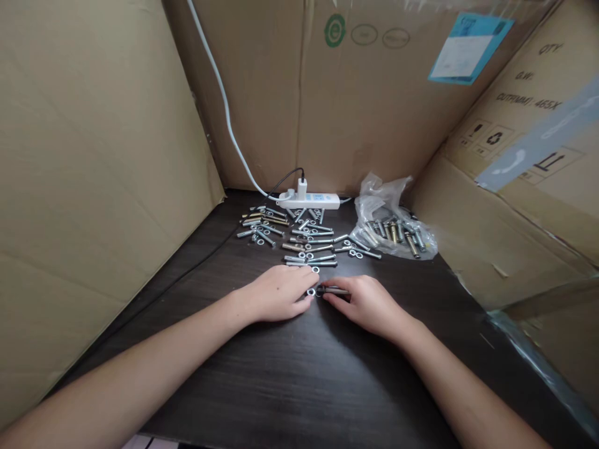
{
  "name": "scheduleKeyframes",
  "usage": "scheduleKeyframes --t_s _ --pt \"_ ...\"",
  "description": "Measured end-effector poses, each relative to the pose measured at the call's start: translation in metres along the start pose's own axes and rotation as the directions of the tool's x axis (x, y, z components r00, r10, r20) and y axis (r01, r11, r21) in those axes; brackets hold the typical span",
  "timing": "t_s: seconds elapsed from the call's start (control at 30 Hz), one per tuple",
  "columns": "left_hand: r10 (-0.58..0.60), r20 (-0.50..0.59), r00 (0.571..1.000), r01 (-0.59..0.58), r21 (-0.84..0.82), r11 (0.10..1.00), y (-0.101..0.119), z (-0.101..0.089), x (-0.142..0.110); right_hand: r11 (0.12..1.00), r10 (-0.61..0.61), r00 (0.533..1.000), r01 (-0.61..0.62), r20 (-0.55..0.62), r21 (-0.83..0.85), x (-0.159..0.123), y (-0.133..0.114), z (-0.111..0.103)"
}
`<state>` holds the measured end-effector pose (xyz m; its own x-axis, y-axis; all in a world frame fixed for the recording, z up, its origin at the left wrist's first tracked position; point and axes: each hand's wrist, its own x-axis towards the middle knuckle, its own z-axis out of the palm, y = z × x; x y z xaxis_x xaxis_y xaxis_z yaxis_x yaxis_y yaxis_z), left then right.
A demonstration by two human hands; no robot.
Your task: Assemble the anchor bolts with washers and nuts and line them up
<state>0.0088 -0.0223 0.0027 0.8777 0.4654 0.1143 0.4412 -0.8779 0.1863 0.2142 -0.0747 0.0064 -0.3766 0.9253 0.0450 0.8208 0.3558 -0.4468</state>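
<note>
My right hand (367, 302) pinches a metal bolt (337, 290) between thumb and fingers, its end pointing left, low over the dark table. Opposite it, my left hand (283, 293) rests palm down with thumb and index finger apart. A small metal nut (311, 292) sits at the left thumb's tip, and a washer (316, 270) lies by the fingertips. A thin ring (319, 292) shows at the bolt's end. Just beyond the hands, rows of bolts (322, 257) with sleeves, nuts and washers lie on the table. The left hand's other fingertips are partly hidden.
A white power strip (318, 201) with a plugged-in adapter stands behind the hardware. At right is a clear plastic bag (379, 206) of more bolts. A black cable (196, 265) crosses the table's left side. Cardboard walls (365, 118) enclose the back and sides.
</note>
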Motion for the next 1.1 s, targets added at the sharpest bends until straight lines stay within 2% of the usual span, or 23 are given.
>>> scheduleKeyframes --t_s 0.17,0.4,0.77,1.1 --pt "0.031 -0.045 0.999 -0.034 -0.071 0.997 0.004 -0.004 0.002 0.999 -0.036 0.999 0.036 -0.007 0.04 0.0 0.0 0.001" --pt "0.073 -0.071 0.995 -0.079 -0.086 0.993 0.005 -0.005 0.003 0.994 -0.057 0.998 0.06 -0.036 0.091 0.0 -0.003 0.0" --pt "0.084 -0.057 0.995 -0.088 -0.06 0.994 0.003 -0.001 0.002 0.997 -0.055 0.997 0.058 -0.063 0.049 -0.002 -0.005 -0.002" --pt "0.029 -0.1 0.995 -0.033 -0.041 0.999 0.006 -0.002 0.003 0.996 -0.041 0.994 0.048 -0.098 0.074 -0.004 -0.003 -0.01"
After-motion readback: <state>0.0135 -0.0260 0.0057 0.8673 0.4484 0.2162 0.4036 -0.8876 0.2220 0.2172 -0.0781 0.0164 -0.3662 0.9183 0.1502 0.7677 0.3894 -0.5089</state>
